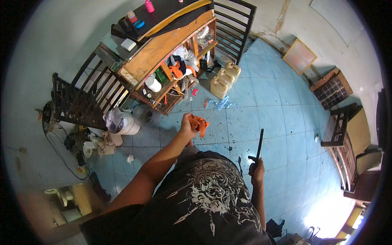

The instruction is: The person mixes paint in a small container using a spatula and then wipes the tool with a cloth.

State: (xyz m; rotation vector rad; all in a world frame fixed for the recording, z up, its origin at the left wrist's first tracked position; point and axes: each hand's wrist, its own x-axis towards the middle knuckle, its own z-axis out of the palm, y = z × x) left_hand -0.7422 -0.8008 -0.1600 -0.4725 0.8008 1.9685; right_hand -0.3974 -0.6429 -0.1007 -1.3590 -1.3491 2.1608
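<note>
My left hand [188,127], at the middle of the view, is closed on a crumpled orange cloth [199,123] that hangs out past the fingers. To the right of my body, my right hand [257,173] is wrapped round the lower end of a long, thin black tool [260,143]. This tool points up and away from me, with a short crosspiece just above the fist; its exact kind does not show. Both hands are above the blue tiled floor [269,114], and neither touches the furniture.
Ahead on the left stands a wooden cabinet [163,51] with cloths and bottles on its shelves. Yellowish jugs [222,83] stand beside it, near a blue plastic strip [222,103]. A white bucket [127,126] is at left. A framed board [300,56] leans on the far wall.
</note>
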